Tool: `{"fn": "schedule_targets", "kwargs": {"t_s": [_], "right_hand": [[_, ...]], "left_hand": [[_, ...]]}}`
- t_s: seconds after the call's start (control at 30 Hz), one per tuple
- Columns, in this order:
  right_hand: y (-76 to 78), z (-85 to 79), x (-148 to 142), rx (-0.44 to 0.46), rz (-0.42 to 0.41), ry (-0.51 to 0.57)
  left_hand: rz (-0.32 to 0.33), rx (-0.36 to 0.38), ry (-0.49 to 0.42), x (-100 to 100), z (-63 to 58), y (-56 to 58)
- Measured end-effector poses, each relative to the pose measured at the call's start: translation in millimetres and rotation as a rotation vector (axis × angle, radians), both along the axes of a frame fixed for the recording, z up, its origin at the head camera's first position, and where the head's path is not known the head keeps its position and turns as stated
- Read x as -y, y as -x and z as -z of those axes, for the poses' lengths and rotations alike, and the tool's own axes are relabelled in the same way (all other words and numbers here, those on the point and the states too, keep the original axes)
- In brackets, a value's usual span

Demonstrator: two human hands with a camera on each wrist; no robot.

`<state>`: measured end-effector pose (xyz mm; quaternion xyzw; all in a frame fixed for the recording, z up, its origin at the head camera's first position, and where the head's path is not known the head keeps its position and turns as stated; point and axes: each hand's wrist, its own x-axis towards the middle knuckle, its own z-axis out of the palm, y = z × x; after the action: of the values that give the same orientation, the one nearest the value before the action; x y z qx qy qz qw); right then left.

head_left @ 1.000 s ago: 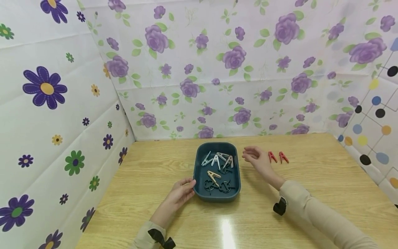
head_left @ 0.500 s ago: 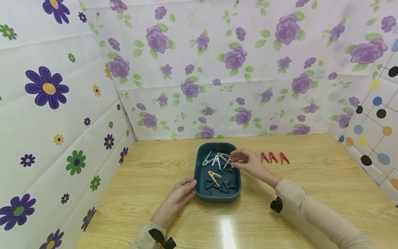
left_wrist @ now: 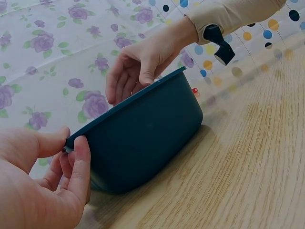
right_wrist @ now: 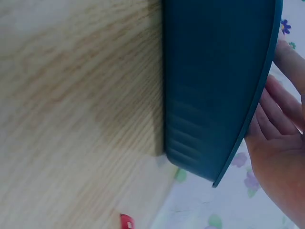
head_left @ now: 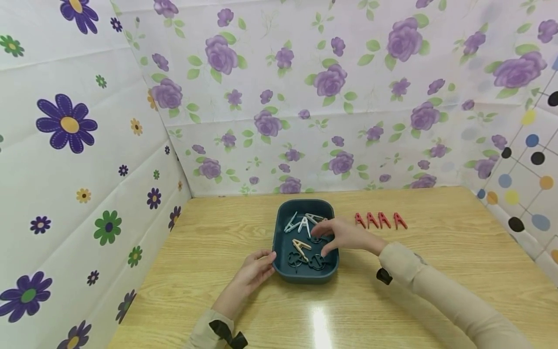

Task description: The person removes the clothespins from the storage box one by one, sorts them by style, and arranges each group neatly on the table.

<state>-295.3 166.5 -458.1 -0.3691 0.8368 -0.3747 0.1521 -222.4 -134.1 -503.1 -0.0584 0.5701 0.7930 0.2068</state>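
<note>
My left hand (head_left: 253, 269) holds the dark teal plastic bin (head_left: 305, 279) at its left side; thumb and fingers pinch the rim in the left wrist view. My right hand (head_left: 342, 236) reaches over the bin's right rim, thumb spread from the fingers, above the contents. Inside lie a pale blue clothespin (head_left: 291, 223), white clothespins (head_left: 304, 225), a beige clothespin (head_left: 301, 247) and black pieces with metal rings (head_left: 294, 260). Another black ringed piece (head_left: 316, 239) is partly covered by my right hand. I cannot see anything held in that hand.
Several red clothespins (head_left: 383, 220) stand in a row on the wooden table (head_left: 196, 271), right of the bin. Flower-patterned sheets (head_left: 261, 97) hang behind and to the left, and a dotted sheet (head_left: 523, 194) to the right.
My right hand has moved left from beside the bin to over its inside, with the fingers spreading. More red clothespins show where it was. My left hand stays at the bin.
</note>
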Motion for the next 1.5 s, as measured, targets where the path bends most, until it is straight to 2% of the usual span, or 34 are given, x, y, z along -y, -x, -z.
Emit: {"fn": "schedule_targets", "kwargs": {"t_s": [0.17,0.3,0.47,0.7,0.83,1.0,1.1,1.2,1.37,1.5], "right_hand": [[2.3,-2.4,8.9,-0.027,-0.083,-0.105],[5.5,-2.8,16.8,-0.069,-0.130,-0.204],[8.2,-2.1,26.6,-0.133,-0.158,-0.360],[7.5,-3.3,36.2,-0.230,-0.180,-0.510],[6.7,-3.7,42.1,-0.216,-0.159,-0.623],[5.9,-5.9,48.5,-0.183,-0.129,-0.720],[5.2,-7.0,50.2,-0.187,-0.134,-0.739],[5.0,-8.1,48.8,-0.206,-0.144,-0.715],[6.5,-10.3,40.7,-0.219,-0.163,-0.609],[9.1,-12.3,33.5,-0.214,-0.140,-0.517]], "left_hand": [[-0.009,0.004,0.002,0.3,1.5,-0.6],[-0.001,0.008,0.000,0.8,-1.9,-1.5],[-0.017,0.004,0.015,0.1,0.7,0.3],[-0.033,-0.001,0.021,0.1,2.3,0.4],[-0.021,0.015,0.010,0.7,0.4,-0.2],[0.023,0.009,-0.006,0.7,-8.0,-3.2],[0.045,0.004,-0.004,1.2,-12.7,-4.9],[0.044,0.002,0.001,1.5,-11.9,-4.1],[0.007,0.010,0.003,1.0,-3.8,-1.0],[-0.010,0.004,0.017,0.3,-0.4,-0.2]]}}
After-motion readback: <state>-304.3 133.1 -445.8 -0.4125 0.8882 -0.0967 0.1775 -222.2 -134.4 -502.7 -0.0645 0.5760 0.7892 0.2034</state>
